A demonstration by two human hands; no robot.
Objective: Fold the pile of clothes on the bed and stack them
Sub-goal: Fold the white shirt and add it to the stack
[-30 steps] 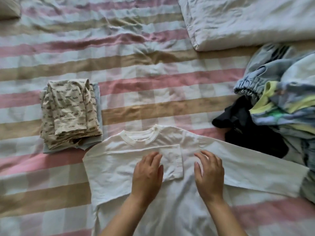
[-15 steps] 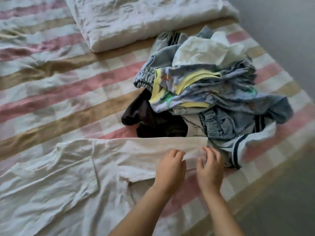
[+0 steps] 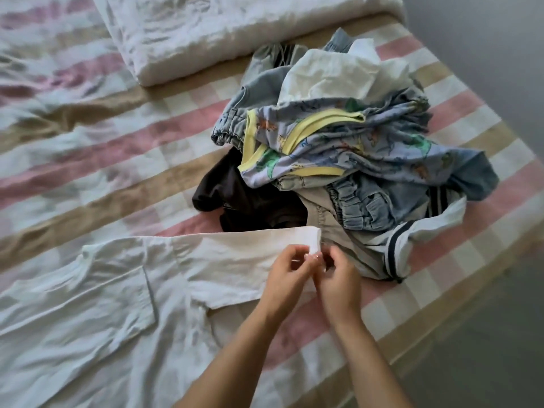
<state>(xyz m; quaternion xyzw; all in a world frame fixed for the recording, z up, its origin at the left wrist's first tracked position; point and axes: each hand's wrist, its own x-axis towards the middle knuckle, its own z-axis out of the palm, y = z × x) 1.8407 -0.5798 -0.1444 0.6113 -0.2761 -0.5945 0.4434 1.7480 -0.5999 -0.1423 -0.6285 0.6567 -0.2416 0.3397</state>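
On the striped bed (image 3: 88, 178) lies the white shirt (image 3: 123, 290), spread flat for folding. Both grips pinch its sleeve cuff (image 3: 312, 238), left hand (image 3: 287, 278) beside right hand (image 3: 338, 284), probably to draw the sleeve inward. Just beyond, the unfolded pile (image 3: 347, 148) waits.

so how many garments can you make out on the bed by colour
white: 3, the long-sleeved shirt, a crumpled piece and a navy-striped one
denim blue: 2
dinosaur print: 1
black: 1
beige: 1
total: 8 at least
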